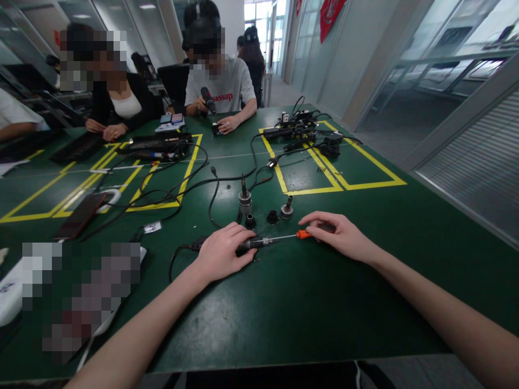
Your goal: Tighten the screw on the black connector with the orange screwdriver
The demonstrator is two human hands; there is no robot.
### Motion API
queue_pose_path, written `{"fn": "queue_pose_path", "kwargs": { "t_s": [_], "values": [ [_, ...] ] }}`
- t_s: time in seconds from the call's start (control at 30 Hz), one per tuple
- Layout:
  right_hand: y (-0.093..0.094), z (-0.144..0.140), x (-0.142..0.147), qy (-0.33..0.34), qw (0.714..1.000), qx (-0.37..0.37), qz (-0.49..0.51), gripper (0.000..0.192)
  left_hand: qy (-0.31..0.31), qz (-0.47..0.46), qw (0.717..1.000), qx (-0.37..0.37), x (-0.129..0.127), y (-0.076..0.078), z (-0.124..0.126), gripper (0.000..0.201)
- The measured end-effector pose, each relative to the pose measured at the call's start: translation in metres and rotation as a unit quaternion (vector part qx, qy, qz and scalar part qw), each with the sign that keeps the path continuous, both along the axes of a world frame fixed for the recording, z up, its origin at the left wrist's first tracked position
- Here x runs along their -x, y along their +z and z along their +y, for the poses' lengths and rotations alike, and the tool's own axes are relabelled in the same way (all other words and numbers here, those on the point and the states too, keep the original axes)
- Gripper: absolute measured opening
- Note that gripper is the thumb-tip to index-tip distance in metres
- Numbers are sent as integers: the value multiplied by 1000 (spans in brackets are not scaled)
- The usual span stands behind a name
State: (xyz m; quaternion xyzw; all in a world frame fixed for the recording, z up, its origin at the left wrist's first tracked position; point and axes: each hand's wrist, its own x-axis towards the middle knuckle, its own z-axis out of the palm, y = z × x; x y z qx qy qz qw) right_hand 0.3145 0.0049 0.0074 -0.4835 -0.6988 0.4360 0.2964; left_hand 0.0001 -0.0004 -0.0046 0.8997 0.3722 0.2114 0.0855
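Note:
My left hand [227,249] lies over a black corded handheld tool [245,246], fingers curled round its body, pinning it to the green tabletop. A screwdriver [303,234] with an orange and black handle is gripped in my right hand [336,232]. Its thin metal shaft points left, and its tip is at the metal end of the black tool; whether it sits in a screw I cannot tell. Just beyond stand a metal cylinder with a shaft [244,201], a smaller metal part with a stem [287,208] and a black cap-like ring [272,217]. A black round piece [250,221] is beside my left fingers.
Black cables [182,189] run across the table [284,308]. Farther off is a heap of black cords [300,129] over yellow tape outlines. Phones [83,215] lie at the left. Across the table a person [227,81] holds a power drill [208,100]; another sits left.

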Motion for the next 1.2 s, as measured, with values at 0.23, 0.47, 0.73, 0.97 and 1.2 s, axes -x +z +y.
{"fn": "queue_pose_path", "kwargs": {
  "t_s": [0.23,0.47,0.73,0.97,1.2],
  "values": [
    [1,-1,1,22,999,5,-26,53,-2,0,1000,-2,0,-1,1,22],
    [-1,-1,0,13,1000,-1,-15,49,-3,-1,1000,-5,0,-1,0,22],
    [-1,0,-2,10,999,-26,-23,40,0,-1,1000,-4,0,-1,0,22],
    [-3,0,0,18,998,57,14,46,3,0,1000,-4,1,-2,0,23],
    [-1,-1,3,15,999,23,23,48,3,2,1000,5,0,0,0,23]
  ]
}}
